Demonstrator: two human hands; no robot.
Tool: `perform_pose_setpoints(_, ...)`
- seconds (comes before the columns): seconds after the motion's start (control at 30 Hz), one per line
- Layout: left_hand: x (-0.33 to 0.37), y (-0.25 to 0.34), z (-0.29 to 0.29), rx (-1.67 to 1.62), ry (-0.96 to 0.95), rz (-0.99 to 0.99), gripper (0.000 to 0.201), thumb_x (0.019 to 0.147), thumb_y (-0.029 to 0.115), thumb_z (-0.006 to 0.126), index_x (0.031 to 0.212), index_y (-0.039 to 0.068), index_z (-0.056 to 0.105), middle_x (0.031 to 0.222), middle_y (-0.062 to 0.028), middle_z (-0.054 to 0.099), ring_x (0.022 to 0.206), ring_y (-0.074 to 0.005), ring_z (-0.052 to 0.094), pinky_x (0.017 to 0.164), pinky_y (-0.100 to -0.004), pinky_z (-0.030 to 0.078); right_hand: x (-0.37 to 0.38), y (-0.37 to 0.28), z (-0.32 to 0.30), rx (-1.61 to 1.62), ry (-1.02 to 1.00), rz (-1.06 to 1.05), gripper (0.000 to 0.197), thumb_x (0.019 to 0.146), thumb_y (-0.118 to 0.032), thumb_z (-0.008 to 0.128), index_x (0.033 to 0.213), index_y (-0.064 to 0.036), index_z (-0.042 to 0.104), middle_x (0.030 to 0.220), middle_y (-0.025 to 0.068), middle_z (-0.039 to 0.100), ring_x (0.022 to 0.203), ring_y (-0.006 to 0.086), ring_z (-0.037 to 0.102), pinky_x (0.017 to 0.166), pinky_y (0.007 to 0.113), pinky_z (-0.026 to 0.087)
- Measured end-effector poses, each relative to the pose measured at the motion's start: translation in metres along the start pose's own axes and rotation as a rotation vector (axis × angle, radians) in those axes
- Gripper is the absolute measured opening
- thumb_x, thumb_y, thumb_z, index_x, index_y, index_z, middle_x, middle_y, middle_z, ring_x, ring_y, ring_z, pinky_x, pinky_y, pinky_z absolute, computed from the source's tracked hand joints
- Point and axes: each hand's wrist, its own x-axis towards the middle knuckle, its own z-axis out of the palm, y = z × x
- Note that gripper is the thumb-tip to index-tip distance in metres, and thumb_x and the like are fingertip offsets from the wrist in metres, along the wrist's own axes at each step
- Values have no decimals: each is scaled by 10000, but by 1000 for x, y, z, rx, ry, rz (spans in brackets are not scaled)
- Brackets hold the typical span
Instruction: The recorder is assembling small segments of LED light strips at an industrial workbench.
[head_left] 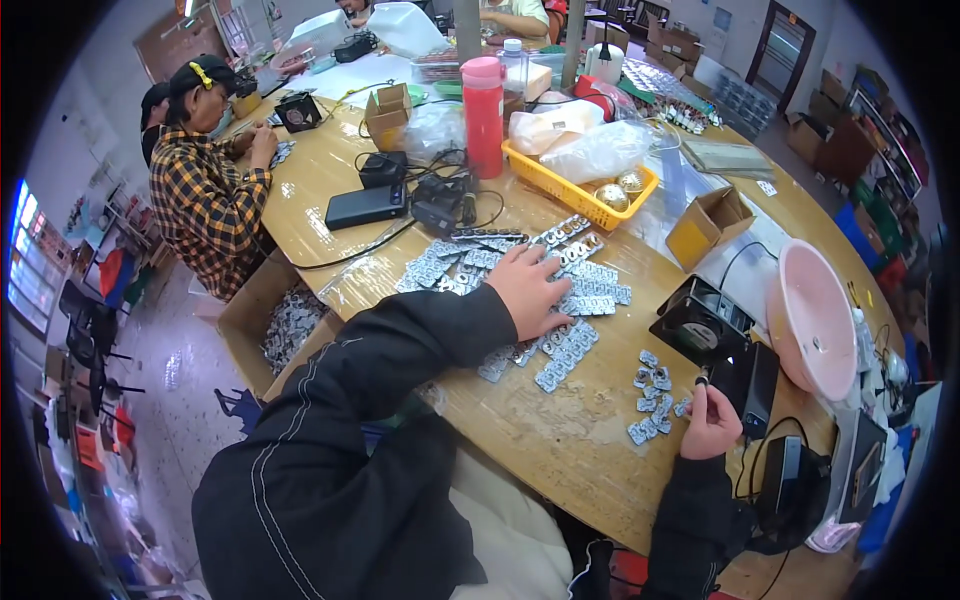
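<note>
My left hand (530, 290) lies with fingers spread over a pile of grey strips (598, 290), each made of several small plates with round spots. More of these strips (567, 355) lie below the hand, and others (440, 265) to its left; those under the palm are hidden. My right hand (712, 428) is closed in a pinch near the table's right side, with a small dark piece (702, 380) at its fingertips, too small to name. Just left of it is a loose heap of small single grey pieces (652, 398).
Beyond the right hand stand a black fan (703, 318) and a pink basin (815, 320). A yellow basket (590, 195), red bottle (483, 120), black power bank (366, 206) and cables lie farther back. A carton of grey pieces (262, 370) sits left; a co-worker (205, 190) works at far left.
</note>
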Motion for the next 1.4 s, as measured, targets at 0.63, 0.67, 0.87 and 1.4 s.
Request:
perform_pose_setpoints(0.63, 15, -50, -10, -727, 522, -538, 225, 870, 182, 579, 837, -35, 630, 653, -153, 603, 587, -212, 604, 561, -313, 452, -4, -3, 2, -59, -24, -3, 98, 825, -10, 632, 874, 76, 623, 683, 61, 605, 546, 76, 547, 505, 180, 436)
perform_pose_setpoints(0.67, 13, -62, 2, -834, 568, -541, 230, 884, 186, 566, 832, -28, 635, 637, -112, 602, 574, -184, 592, 559, -295, 451, -3, -2, 2, -52, -35, -26, 101, 826, -11, 632, 875, 77, 623, 688, 62, 605, 548, 76, 548, 505, 181, 437)
perform_pose_setpoints(0.87, 11, -66, 2, -2242, 306, -861, 333, 981, 387, 306, 1056, 105, 466, 1055, -150, 589, 956, -285, 591, 741, -492, 509, -6, -3, 0, -75, -40, -19, 117, 827, -23, 640, 907, 60, 627, 698, 39, 607, 567, 73, 546, 524, 177, 440)
perform_pose_setpoints(1.4, 57, 97, 26, -382, 64, 337, 428, 788, 305, 627, 1057, -6, 509, 887, -149, 531, 841, -311, 511, 720, -391, 413, -3, -26, -5, 279, -296, 299, 90, 871, -26, 566, 911, 51, 590, 744, 55, 611, 648, 86, 573, 593, 199, 462)
